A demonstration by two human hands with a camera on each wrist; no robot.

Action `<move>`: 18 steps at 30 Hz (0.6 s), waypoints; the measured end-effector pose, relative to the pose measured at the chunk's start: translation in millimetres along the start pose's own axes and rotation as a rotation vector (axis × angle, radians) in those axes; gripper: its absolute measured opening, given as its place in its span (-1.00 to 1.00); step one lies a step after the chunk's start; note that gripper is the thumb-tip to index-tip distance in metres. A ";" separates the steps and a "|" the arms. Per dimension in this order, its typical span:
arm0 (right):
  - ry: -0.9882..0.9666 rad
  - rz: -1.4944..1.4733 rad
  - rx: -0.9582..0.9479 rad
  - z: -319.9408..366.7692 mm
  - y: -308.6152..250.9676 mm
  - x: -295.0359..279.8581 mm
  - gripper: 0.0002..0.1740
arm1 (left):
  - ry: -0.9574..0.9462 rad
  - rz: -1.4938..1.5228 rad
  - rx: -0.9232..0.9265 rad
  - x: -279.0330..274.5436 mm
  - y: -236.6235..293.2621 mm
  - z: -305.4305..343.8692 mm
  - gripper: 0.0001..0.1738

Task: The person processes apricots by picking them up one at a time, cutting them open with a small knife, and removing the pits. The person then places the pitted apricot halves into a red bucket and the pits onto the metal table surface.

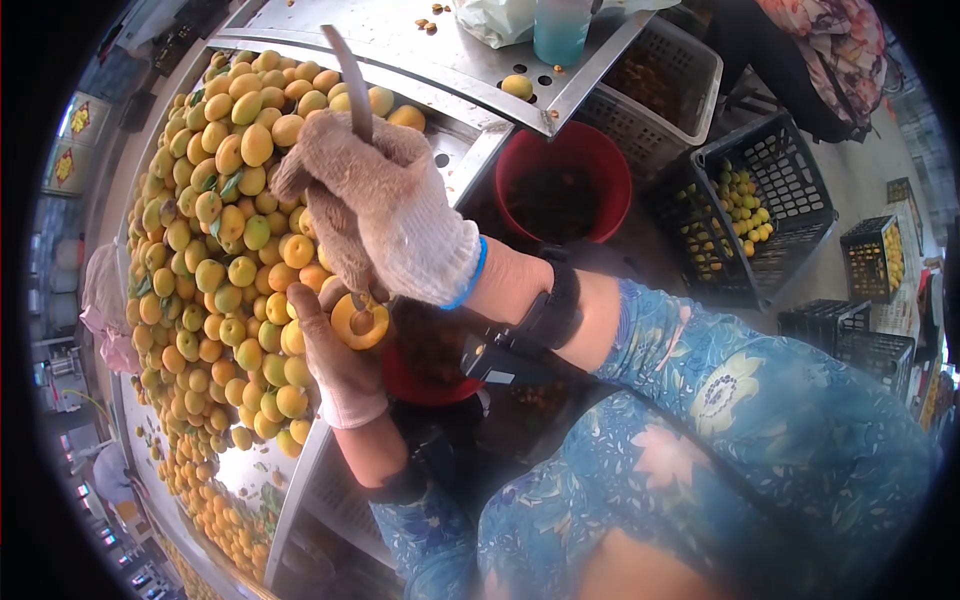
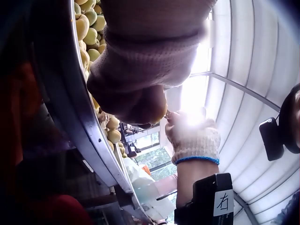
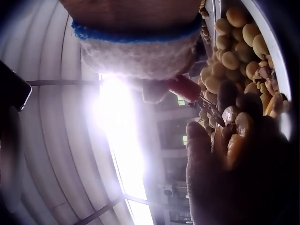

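My gloved left hand (image 1: 338,365) holds a cut apricot (image 1: 360,322) whose orange flesh and brown middle face up. Split open, the same fruit (image 3: 240,136) shows between the left fingers in the right wrist view. Just above it, my right hand (image 1: 385,195), in a soiled knitted glove with a blue cuff, grips a knife. A long curved greyish end of the knife (image 1: 350,85) sticks up past the fist. At the lower end, a short metal tip (image 3: 213,112) below a red part (image 3: 185,87) reaches the opened flesh.
A large heap of apricots (image 1: 240,230) covers the metal table beside both hands. Red buckets, one of them (image 1: 610,180) holding dark contents, stand below the table edge. A black crate (image 1: 790,170) with apricots and a grey crate (image 1: 700,80) are at right. A bluish cup (image 1: 562,35) stands on the table.
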State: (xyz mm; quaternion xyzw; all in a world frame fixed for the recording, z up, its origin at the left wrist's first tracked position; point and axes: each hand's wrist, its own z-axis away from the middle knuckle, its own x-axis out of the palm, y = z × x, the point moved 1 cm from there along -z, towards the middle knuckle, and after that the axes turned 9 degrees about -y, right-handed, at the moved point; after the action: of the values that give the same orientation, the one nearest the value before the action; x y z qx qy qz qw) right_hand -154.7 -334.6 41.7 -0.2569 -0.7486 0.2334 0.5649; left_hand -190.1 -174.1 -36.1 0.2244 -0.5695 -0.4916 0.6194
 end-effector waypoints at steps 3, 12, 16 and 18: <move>-0.073 0.026 0.006 2.8 0.8 2.1 -0.63 | 0.142 -0.093 0.032 24.9 2.9 -2.1 -0.27; -0.235 0.188 0.026 7.4 9.0 6.7 -0.76 | 0.268 -0.181 0.060 1.1 -11.8 -2.5 -0.53; -0.328 0.152 -0.009 6.5 17.5 12.0 -0.77 | 0.032 -1.592 0.234 -24.3 -13.8 -0.2 -0.52; -0.308 0.136 0.009 3.9 13.8 7.8 -0.74 | 0.262 -0.389 -0.105 1.6 -6.8 0.9 -0.54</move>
State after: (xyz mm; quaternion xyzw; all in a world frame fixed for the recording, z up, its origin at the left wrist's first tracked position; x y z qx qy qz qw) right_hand -158.6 -319.3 37.6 -0.2655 -0.8063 0.3109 0.4275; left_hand -193.6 -178.1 -40.8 0.3592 -0.4041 -0.5974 0.5923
